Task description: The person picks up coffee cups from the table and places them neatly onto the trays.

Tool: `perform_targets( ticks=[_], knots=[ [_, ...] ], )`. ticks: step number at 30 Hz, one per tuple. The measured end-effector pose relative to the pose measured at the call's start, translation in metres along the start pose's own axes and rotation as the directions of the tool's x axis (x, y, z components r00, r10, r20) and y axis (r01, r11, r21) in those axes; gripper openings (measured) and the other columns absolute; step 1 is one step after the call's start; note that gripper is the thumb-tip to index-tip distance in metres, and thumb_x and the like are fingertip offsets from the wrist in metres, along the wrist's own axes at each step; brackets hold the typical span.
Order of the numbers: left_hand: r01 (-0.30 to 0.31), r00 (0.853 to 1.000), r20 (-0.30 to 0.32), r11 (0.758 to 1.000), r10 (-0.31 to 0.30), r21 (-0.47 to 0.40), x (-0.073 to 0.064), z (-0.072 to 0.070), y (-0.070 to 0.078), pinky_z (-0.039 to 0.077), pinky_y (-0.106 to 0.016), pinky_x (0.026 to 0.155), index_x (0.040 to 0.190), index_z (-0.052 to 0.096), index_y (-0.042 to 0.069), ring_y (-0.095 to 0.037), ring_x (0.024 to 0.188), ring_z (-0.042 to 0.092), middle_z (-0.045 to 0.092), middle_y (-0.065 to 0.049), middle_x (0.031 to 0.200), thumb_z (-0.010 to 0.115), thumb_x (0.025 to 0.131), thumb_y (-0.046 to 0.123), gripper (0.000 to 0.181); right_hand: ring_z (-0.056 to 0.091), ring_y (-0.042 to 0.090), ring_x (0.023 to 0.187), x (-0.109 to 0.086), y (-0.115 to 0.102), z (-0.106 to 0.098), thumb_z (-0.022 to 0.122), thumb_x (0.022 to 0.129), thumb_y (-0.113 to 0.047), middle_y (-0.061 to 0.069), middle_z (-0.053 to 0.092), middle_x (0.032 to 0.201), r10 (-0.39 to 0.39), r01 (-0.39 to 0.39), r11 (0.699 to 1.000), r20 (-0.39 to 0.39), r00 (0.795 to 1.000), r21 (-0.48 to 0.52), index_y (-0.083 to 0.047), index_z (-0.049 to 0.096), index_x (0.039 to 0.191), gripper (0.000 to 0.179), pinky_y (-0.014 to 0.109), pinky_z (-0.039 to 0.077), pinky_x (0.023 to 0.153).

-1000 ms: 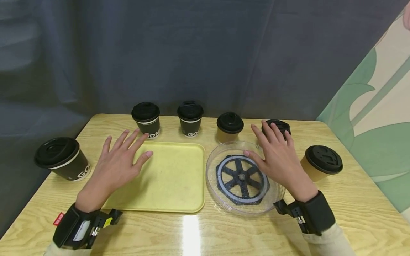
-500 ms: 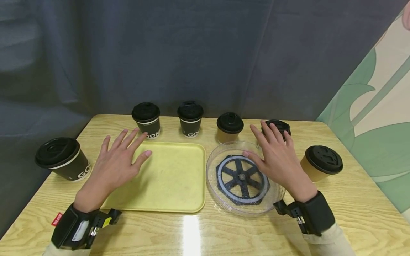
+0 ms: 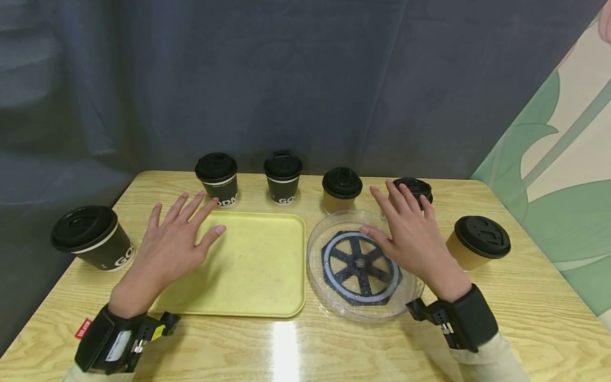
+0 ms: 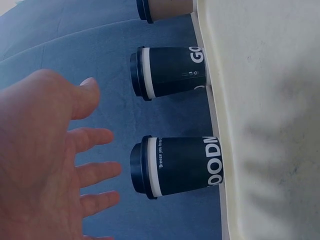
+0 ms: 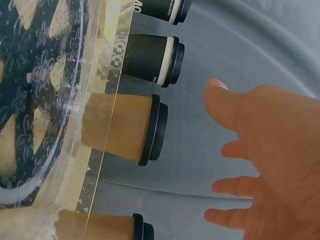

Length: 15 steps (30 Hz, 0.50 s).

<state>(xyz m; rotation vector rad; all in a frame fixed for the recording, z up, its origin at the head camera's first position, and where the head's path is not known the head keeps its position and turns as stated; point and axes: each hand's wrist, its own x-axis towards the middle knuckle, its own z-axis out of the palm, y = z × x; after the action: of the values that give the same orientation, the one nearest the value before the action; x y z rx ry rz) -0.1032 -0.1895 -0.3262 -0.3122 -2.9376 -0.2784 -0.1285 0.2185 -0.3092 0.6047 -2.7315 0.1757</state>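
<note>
Black-lidded cups (image 3: 284, 180) stand untouched, since the left hand (image 3: 174, 244) and right hand (image 3: 411, 236) have hardly moved, fingers (image 4: 98, 174) spread wide, holding nothing.

The table (image 3: 530, 313) bears a yellow tray (image 3: 253, 265), clear dish (image 3: 358, 312) and apparently six cups (image 3: 283, 187).

We have a bright, mostly sharp head view, with a white glare streak on the desk (image 3: 358, 350) and soft shadow on the tray (image 3: 258, 265); both wrist views look duller, softer.
</note>
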Motion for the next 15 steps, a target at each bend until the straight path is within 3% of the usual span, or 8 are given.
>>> perform_targets(
  ticks=[15],
  knots=[
    [0.013, 1.000, -0.011, 1.000, -0.013, 0.006, -0.001, -0.006, -0.003, 0.010, -0.073, 0.110, 0.152, 0.033, 0.020, -0.042, 0.146, 0.022, 0.028, -0.015, 0.159, 0.037, 0.099, 0.058, 0.065, 0.023, 0.044, 0.145, 0.000, -0.011, -0.001, 0.062, 0.092, -0.046, 0.022, 0.027, 0.158, -0.022, 0.023, 0.999, 0.020, 1.000, -0.022, -0.015, 0.032, 0.152, 0.075, 0.068, 0.021, 0.111]
  ],
)
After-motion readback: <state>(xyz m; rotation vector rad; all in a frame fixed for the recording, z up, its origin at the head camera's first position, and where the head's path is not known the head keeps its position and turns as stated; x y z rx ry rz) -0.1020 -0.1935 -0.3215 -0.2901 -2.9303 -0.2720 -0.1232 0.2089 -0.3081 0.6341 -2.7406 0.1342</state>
